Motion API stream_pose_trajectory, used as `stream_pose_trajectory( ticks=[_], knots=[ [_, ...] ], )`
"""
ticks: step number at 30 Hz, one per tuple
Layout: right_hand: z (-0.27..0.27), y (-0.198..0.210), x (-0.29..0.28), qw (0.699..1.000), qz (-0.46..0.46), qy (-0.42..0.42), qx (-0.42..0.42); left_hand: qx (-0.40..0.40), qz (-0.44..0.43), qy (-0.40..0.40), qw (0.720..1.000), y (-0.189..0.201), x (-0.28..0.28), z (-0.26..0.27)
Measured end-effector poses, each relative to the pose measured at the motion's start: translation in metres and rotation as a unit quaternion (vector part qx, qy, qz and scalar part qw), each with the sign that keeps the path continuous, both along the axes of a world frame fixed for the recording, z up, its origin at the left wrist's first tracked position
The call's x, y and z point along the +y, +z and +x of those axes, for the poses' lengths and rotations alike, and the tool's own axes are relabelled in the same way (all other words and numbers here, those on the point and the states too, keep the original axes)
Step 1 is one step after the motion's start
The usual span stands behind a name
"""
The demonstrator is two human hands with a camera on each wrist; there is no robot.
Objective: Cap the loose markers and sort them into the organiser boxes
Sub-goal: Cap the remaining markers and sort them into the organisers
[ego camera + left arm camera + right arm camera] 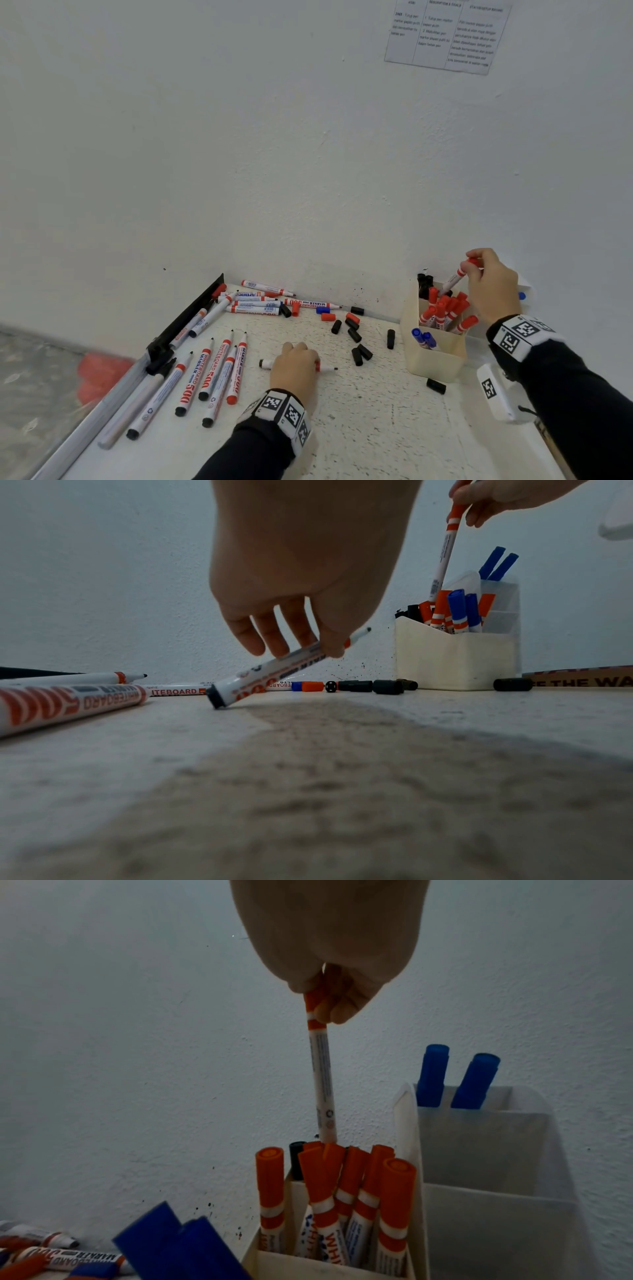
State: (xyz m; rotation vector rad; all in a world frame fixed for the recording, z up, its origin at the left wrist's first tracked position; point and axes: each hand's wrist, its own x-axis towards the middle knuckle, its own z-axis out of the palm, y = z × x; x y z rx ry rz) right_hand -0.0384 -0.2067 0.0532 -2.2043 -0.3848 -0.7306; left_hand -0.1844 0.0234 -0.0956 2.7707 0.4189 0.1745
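Only the left wrist view shows left hand point(301, 569) fingers point(274, 639) pinching an uncapped marker point(270, 669) tilted.

left hand point(295, 367) low, pinching, right hand point(493, 281) raised, gripping

Head view high, looking down; wrist views low, close; all share organiser box point(432, 356).

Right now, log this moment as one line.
left hand: picking up uncapped marker | right hand: lowering capped red marker into organiser box | loose caps remain
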Motion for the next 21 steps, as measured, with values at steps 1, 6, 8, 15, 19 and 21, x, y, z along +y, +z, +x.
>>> stream_pose_trajectory(
  ticks=[1, 6, 8, 15, 19, 21],
  knots=[
    [-0.001, 0.001, 0.001, 1.000, 0.001, 0.006, -0.015, -0.030, 0.010, -0.003, 0.999, 0.000, 0.000, 0.000],
    [-0.003, 0.000, 0.002, 0.995, 0.037, 0.039, -0.083, -0.132, -0.028, 0.007, 0.991, 0.005, -0.003, -0.001],
    [-0.002, -0.003, 0.003, 0.996, 0.033, 0.052, -0.070, -0.147, -0.075, 0.015, 0.986, 0.006, -0.004, -0.001],
    [0.009, -0.028, 0.006, 0.990, -0.108, 0.056, 0.069, -0.133, -0.176, 0.033, 0.975, 0.009, -0.007, -0.001],
    [0.017, -0.055, 0.004, 0.911, -0.374, 0.037, 0.169, -0.110, -0.198, 0.044, 0.973, 0.006, -0.006, 0.001],
    [0.019, -0.063, 0.003, 0.836, -0.518, 0.008, 0.181, -0.106, -0.200, 0.047, 0.973, 0.004, -0.006, 0.002]
  ],
)
